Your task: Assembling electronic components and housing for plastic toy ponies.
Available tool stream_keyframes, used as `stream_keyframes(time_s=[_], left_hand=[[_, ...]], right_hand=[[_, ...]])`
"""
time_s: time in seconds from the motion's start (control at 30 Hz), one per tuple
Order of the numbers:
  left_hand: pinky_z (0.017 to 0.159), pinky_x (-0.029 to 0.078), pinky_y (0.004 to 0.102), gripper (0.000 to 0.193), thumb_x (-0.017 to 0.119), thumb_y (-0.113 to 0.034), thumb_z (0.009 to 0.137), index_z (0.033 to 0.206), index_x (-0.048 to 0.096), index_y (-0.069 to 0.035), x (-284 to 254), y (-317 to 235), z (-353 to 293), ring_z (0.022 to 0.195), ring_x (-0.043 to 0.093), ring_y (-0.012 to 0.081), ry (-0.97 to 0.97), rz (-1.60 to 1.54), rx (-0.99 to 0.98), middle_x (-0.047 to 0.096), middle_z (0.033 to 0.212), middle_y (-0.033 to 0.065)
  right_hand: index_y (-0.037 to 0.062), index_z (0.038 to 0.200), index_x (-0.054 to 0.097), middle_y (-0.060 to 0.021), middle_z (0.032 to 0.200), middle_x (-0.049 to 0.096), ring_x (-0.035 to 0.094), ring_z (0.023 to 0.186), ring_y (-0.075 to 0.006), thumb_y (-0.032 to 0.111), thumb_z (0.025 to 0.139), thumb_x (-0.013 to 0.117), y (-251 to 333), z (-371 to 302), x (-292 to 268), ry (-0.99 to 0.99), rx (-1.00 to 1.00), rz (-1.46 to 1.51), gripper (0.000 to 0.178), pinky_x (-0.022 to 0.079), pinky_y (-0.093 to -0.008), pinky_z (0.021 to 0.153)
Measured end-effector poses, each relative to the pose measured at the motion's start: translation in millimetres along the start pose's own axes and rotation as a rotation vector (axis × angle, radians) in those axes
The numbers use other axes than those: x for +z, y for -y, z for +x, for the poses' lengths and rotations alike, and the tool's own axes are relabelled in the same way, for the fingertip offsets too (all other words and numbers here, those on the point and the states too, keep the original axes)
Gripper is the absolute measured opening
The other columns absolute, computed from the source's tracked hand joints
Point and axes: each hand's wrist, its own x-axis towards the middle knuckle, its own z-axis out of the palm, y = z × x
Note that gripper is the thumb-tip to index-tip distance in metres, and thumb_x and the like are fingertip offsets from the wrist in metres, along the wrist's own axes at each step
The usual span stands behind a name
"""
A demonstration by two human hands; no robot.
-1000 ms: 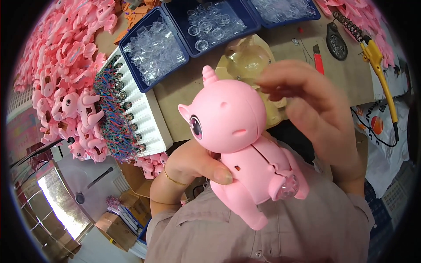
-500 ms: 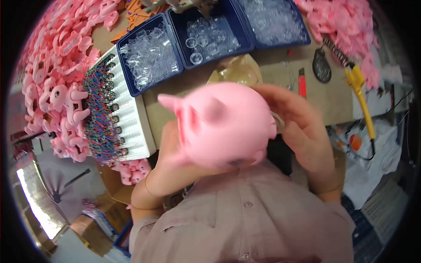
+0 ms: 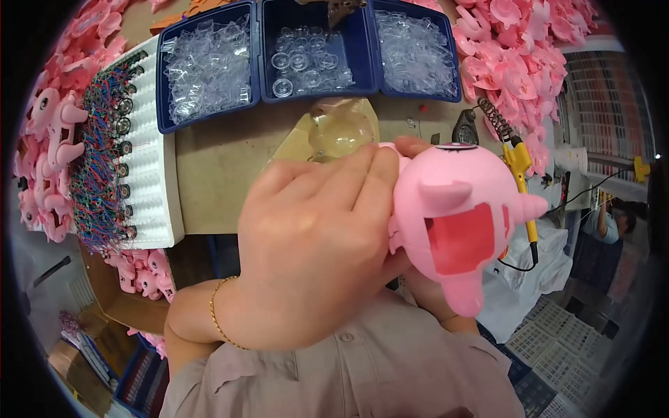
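A rounded pink plastic toy animal head (image 3: pixel 453 191) is held up in front of my chest, right of centre. It is tilted so that a rectangular opening faces up towards me; one painted eye shows at its far edge, and pointed ears stick out. My left hand (image 3: pixel 310 240) presses against its left side with fingers together, back of the hand up. My right hand (image 3: pixel 412 145) is behind and under the head, mostly hidden; a bit of its fingers shows at the far side, gripping it. Beyond the hands, a clear yellowish dome-shaped piece (image 3: pixel 341 132) lies on the table.
Blue bins (image 3: pixel 258 90) of clear plastic parts stand at the back. A white ribbed tray (image 3: pixel 164 202) holds wired round parts at left. Pink toy pieces (image 3: pixel 512 70) pile up on both sides. A yellow-handled soldering iron (image 3: pixel 517 164) sits at right; another person (image 3: pixel 613 223) is at far right.
The pink toy head has moved right and turned, so its opening now faces me. My left hand has come across over its left side; my right hand has gone behind it. The view has shifted.
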Motion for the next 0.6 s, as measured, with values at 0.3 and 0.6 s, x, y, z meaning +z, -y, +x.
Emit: stream_keyframes(time_s=[0.3,0.6], left_hand=[[0.075,0.046,0.0345,0.050,0.075,-0.019,0.052,0.099,0.065,-0.006,4,-2,-4,0.081,0.065,0.0258,-0.045,-0.027,0.018,0.067,0.100,0.0090],[0.075,0.046,0.0286,0.049,0.069,-0.028,0.062,0.104,0.063,-0.003,1,0,-1,0.079,0.064,0.0165,-0.002,0.060,0.068,0.067,0.100,0.0083]], right_hand=[[-0.0070,0.132,0.036,-0.0174,0.121,0.054,0.056,0.108,-0.0207,0.064,0.086,0.044,-6,18,-63,0.175,0.234,0.610,0.085,0.043,-0.0307,0.096],[-0.0055,0.132,0.038,-0.0148,0.117,0.057,0.058,0.105,-0.0195,0.052,0.091,0.045,3,10,14,-0.731,-0.031,-0.027,0.071,0.044,-0.0317,0.096]])
